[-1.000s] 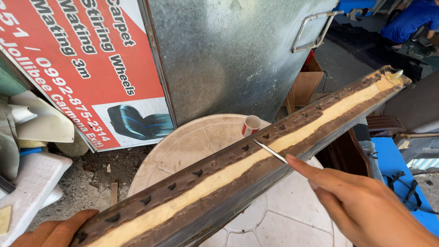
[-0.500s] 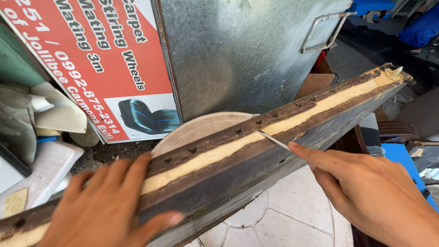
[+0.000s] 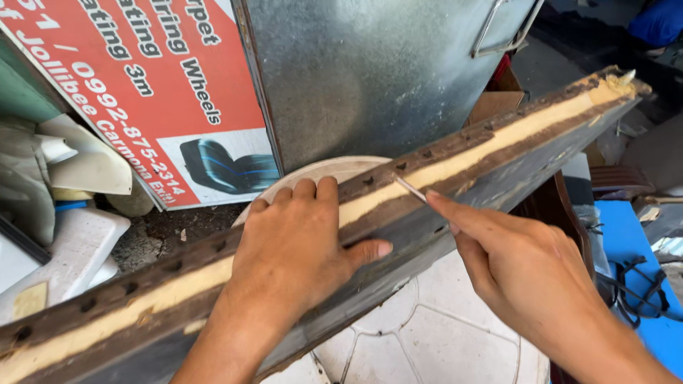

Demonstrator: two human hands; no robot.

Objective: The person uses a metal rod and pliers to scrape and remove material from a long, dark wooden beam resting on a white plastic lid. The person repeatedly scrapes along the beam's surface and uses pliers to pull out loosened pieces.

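Red and white sign board (image 3: 135,92) leans upper left, tilted, white lettering on red plus a small picture of a dark car seat at its lower right corner; cut off by the top and left edges. Beside it a dull grey sheet-metal panel (image 3: 370,78) with a thin wire handle (image 3: 501,32) near the top right. A brown cardboard box (image 3: 491,107) peeks out behind the beam, mostly hidden. Far left: crumpled white plastic pieces (image 3: 67,167) and a white container (image 3: 64,249), shapes hard to make out. Blue surface (image 3: 629,242) at right with a black strap or cable, partly cut off. A round pale wooden disc (image 3: 334,169) shows just behind the beam, largely covered by it; pale tiled floor (image 3: 441,334) below. The long dark beam (image 3: 512,160) runs diagonally from lower left to upper right, rusty brown and rough, with a row of small holes along its upper edge and a cream-yellow strip of filler down its middle; the far end looks chipped, the near end runs out of frame. Left hand (image 3: 299,242) lies flat on the beam's middle, fingers spread over the top, thumb on the front face, pressing, holding nothing. Right hand (image 3: 526,263) pinches a thin metal tool (image 3: 411,189), forefinger stretched along it, tip touching the cream strip; tool type unclear, most of it hidden in the grip.
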